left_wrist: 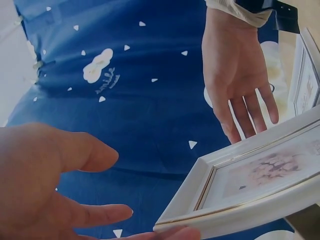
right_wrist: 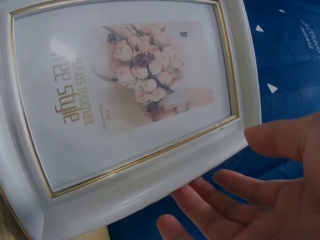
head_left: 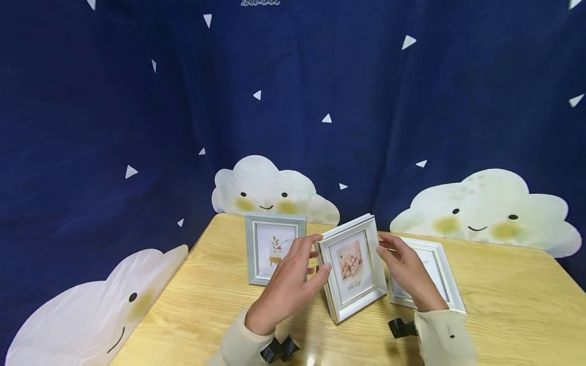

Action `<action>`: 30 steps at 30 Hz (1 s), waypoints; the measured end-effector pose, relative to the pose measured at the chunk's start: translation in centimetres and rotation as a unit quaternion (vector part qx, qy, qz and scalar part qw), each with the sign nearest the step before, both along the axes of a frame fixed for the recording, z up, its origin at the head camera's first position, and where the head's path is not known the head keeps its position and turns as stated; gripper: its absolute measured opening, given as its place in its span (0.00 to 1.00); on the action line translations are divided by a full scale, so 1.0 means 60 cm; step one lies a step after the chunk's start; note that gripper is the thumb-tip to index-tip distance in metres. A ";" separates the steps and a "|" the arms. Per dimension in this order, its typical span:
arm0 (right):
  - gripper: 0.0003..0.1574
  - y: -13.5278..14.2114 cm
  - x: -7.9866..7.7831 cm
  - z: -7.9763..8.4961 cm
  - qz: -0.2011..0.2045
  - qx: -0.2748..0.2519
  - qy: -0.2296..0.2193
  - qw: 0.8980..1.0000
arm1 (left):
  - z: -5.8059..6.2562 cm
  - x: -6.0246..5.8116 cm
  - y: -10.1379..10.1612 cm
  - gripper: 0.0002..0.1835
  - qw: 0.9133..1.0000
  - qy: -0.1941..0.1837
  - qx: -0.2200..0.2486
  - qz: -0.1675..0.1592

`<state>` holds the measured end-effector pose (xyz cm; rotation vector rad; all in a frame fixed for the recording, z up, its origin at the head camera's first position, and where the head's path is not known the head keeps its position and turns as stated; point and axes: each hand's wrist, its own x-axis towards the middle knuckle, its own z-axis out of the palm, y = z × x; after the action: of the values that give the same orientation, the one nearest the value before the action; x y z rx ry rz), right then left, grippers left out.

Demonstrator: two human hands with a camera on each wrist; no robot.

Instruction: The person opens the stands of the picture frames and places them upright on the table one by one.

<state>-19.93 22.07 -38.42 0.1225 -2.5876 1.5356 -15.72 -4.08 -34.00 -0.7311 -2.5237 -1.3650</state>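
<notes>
A white picture frame with thin gold trim and a pink flower print [head_left: 351, 264] stands between my hands, turned at an angle and leaning. My left hand [head_left: 288, 284] is at its left edge, fingers extended; in the left wrist view a fingertip [left_wrist: 182, 234] touches the frame's corner while the thumb stays apart. My right hand [head_left: 412, 272] is at the right edge with fingers nearly straight. The right wrist view has its thumb [right_wrist: 272, 137] right at the white border, and other fingertips pass behind that edge.
A blue-grey frame with a plant print [head_left: 253, 249] stands behind my left hand. Another white frame [head_left: 453, 284] is to the right, partly covered by my right hand. The wooden table [head_left: 513, 300] ends at a dark blue curtain [head_left: 293, 117] with clouds and triangles.
</notes>
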 end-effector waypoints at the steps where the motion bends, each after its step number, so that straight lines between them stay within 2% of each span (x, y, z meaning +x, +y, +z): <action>1: 0.32 0.001 0.001 0.000 -0.002 0.002 0.003 1.000 | -0.001 -0.001 0.002 0.28 1.000 -0.001 0.000 -0.004; 12: 0.30 0.001 0.000 0.003 0.008 0.020 0.012 1.000 | 0.003 -0.002 0.002 0.29 1.000 0.005 -0.009 -0.007; 19: 0.29 0.000 0.001 0.006 -0.009 0.050 0.002 0.999 | 0.003 -0.005 -0.001 0.29 1.000 0.013 -0.007 -0.008; 25: 0.29 0.000 0.009 0.010 -0.024 0.084 -0.003 0.996 | -0.003 -0.009 0.000 0.30 1.000 0.002 -0.014 -0.005; 30: 0.30 -0.001 0.014 0.017 -0.029 0.099 -0.012 0.995 | -0.008 -0.017 0.000 0.31 1.000 -0.022 0.006 -0.015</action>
<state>-19.08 21.99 -37.41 0.0477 -2.7310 1.2659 -16.75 -4.06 -34.48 -0.7475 -2.5463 -1.4196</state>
